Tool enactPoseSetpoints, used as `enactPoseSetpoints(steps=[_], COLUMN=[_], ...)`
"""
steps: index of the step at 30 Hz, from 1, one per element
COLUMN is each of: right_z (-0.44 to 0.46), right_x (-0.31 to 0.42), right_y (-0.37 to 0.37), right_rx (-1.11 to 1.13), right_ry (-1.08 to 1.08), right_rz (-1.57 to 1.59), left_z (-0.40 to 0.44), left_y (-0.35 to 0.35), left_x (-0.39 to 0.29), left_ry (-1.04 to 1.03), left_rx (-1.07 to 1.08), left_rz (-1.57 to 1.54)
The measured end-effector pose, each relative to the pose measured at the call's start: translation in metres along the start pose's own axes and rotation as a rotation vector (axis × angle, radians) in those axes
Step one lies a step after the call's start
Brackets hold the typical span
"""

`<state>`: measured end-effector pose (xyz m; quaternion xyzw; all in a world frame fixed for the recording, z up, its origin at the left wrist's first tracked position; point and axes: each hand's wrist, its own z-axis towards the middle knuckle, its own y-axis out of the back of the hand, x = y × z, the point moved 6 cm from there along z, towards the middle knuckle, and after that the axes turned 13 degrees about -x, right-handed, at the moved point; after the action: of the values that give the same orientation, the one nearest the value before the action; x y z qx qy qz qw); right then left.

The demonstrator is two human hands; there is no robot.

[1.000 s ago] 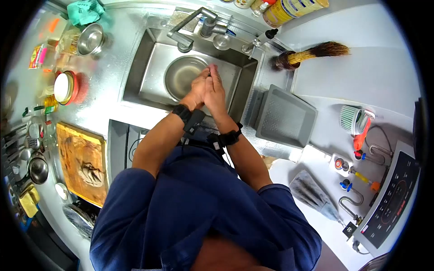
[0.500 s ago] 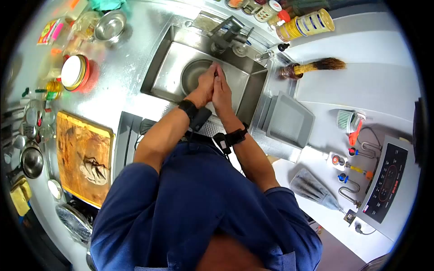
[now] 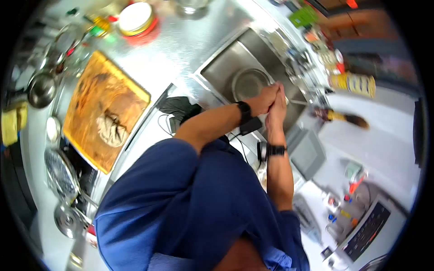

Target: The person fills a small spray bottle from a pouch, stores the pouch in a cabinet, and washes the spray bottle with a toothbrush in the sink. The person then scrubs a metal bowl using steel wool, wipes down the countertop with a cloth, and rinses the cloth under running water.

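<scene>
My left hand (image 3: 263,100) and my right hand (image 3: 278,109) are pressed palm to palm above the right part of the steel sink (image 3: 221,74). Both sets of fingers look stretched out and lie against each other, with no object visible between them. The palms themselves are hidden. Just left of my hands, a round metal bowl (image 3: 250,86) sits in the sink. The faucet area beyond my fingertips is blurred.
To the left lies a wooden cutting board (image 3: 101,108) with a crumpled cloth (image 3: 111,130). A grey basin (image 3: 308,153), a brush (image 3: 346,118) and a control panel (image 3: 368,228) are on the right. A white-lidded jar (image 3: 135,19) stands at the upper left.
The view has swung, so the sink and my hands now appear farther right and tilted, and the cutting board shows more fully. My hands stay together over the sink.
</scene>
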<state>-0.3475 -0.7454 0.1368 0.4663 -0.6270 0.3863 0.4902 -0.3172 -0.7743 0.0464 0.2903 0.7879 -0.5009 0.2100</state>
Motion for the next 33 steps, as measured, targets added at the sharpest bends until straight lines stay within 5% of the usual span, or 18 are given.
enactPoseSetpoints(steps=[1,4,5,7,9,10,12,14,15,16,18,20,22,25,28,31,32,33], right_z=[-0.013,0.051,0.050,0.046,-0.020,-0.029,-0.012,0.047,0.030,0.002,-0.043,-0.027,0.018,-0.012,-0.024,0.056,0.032,0.008], right_x=[0.002,-0.029,-0.028,-0.026,0.009,0.010,0.016,0.002,0.002,0.006,0.023,0.018,0.006,0.018,0.017,-0.007,0.008,0.022], right_y=[-0.007,0.032,0.031,0.028,-0.018,-0.019,-0.024,0.006,0.001,-0.018,-0.037,-0.036,-0.028,-0.041,-0.043,-0.020,-0.032,-0.043], right_rx=[0.031,0.097,0.087,0.056,0.077,0.045,0.107,0.087,0.066,0.055,0.046,0.152,0.180,0.152,0.134,0.206,0.168,0.181], right_ry=[-0.003,0.118,0.016,-0.188,-0.029,0.012,0.044,-0.011,-0.141,-0.263,-0.011,0.070,0.032,0.036,0.025,0.022,-0.127,-0.079], right_rz=[-0.043,-0.178,-0.168,-0.145,-0.152,-0.200,-0.176,-0.321,-0.218,-0.108,-0.240,-0.304,-0.193,-0.190,-0.184,-0.157,-0.184,-0.204], left_z=[0.001,-0.084,-0.059,-0.019,0.002,0.008,-0.014,-0.056,-0.044,-0.017,0.005,-0.007,0.020,-0.005,-0.010,0.022,0.020,0.013], left_y=[0.011,-0.025,-0.021,-0.020,0.014,0.012,0.000,-0.025,-0.021,-0.016,-0.003,-0.001,-0.015,-0.010,0.004,-0.018,-0.019,-0.014], left_x=[0.011,-0.096,-0.041,0.007,-0.034,-0.030,-0.040,-0.054,-0.044,-0.031,-0.035,-0.043,-0.008,-0.058,-0.076,-0.023,-0.030,-0.042], left_ry=[0.376,-1.173,-0.714,-0.285,-0.327,-0.019,0.277,0.246,0.122,-0.065,-0.243,0.327,-0.033,0.041,0.238,-0.040,-0.049,-0.035], left_rx=[-0.174,0.309,0.275,0.004,-0.257,0.060,0.374,-0.135,-0.202,-0.174,-0.101,-0.091,-0.182,-0.282,-0.033,0.056,0.053,-0.150], left_rz=[-0.340,0.711,0.319,-0.046,-0.033,-0.010,0.021,-0.146,-0.140,-0.082,0.101,-0.245,-0.363,-0.326,-0.220,-0.583,-0.581,-0.447])
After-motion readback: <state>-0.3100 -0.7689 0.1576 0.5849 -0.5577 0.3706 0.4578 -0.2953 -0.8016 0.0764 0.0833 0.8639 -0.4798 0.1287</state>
